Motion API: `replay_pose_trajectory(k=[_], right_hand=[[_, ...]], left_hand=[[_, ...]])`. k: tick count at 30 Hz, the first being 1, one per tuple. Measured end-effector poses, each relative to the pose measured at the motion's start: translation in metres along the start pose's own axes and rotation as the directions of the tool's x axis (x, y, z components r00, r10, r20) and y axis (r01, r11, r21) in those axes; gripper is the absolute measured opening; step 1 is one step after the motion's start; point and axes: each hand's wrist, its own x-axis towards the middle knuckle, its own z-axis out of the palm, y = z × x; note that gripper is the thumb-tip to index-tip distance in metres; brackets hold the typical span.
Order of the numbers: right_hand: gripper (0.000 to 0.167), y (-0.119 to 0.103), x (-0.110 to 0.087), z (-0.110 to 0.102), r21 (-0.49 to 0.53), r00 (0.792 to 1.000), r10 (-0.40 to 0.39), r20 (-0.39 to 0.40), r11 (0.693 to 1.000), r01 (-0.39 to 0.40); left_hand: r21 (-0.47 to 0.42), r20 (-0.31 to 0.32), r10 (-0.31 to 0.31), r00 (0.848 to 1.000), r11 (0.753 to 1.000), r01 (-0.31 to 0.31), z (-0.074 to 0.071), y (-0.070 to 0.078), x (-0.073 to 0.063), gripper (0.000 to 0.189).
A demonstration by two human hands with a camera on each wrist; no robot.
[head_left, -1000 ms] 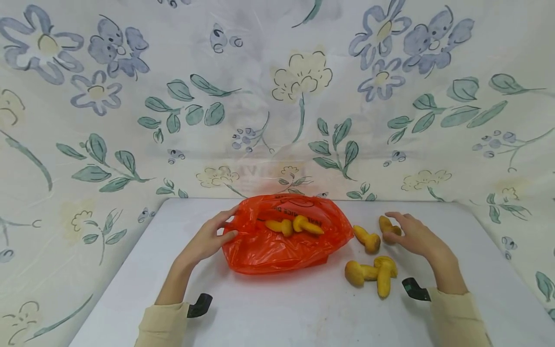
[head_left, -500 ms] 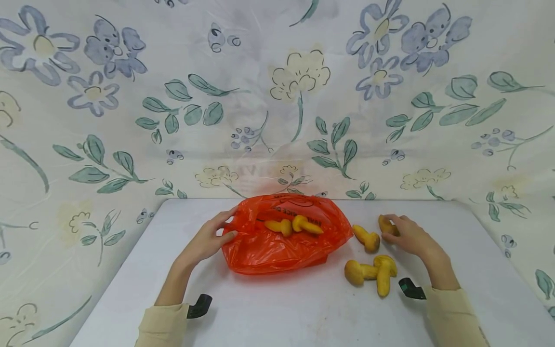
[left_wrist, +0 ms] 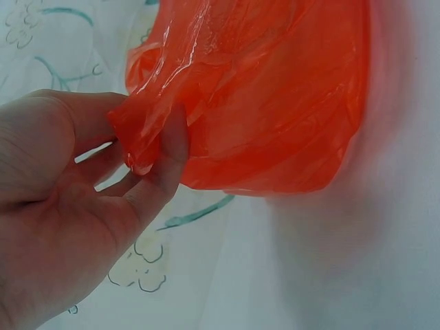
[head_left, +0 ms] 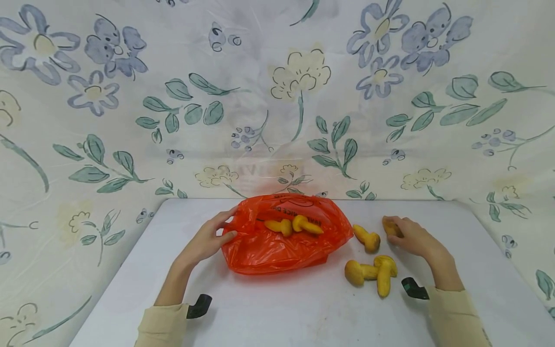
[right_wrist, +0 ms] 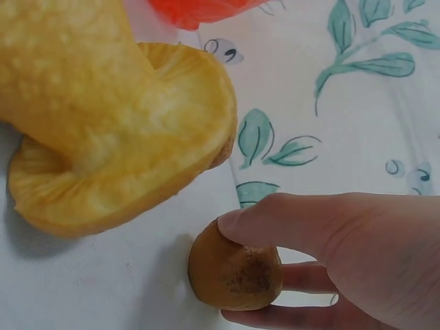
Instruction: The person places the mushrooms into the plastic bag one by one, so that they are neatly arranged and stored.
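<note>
On the left of the head view, my left hand [head_left: 209, 239] pinches the side of a red plastic bag [head_left: 269, 255]; the left wrist view shows the bunched film [left_wrist: 141, 134] between thumb and fingers. Inside the bag's mouth lie two yellow mushrooms, one on the left [head_left: 279, 226] and one on the right [head_left: 308, 225]. At the right, my right hand [head_left: 416, 239] grips another mushroom [head_left: 390, 226] standing apart from the others. Its brown cap [right_wrist: 234, 271] shows between thumb and fingers in the right wrist view.
A loose mushroom [head_left: 367, 239] lies between the bag and my right hand. Nearer to me, two more touch each other, one sideways [head_left: 356, 273] and one pointing forward [head_left: 384, 277]. The white table [head_left: 277, 313] ends at a flower-patterned sheet [head_left: 260, 96] behind.
My right hand's fingers have come in around the mushroom, which has shifted slightly to the right with the hand. The left hand and the bag stay where they were.
</note>
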Motion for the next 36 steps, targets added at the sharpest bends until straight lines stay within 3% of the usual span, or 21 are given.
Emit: replay_pose_trajectory(k=[17,36], right_hand=[[0.072,0.007,-0.004,-0.008,-0.031,0.991,0.116,0.067,0.993,-0.114],[0.058,0.008,-0.004,-0.011,-0.047,0.992,0.119,0.051,0.992,-0.116]], left_hand=[[-0.008,0.002,0.002,1.000,1.000,-0.002,-0.002,0.002,0.000,0.067],[-0.012,0.004,0.006,1.000,1.000,-0.006,-0.001,0.000,0.000,0.067]])
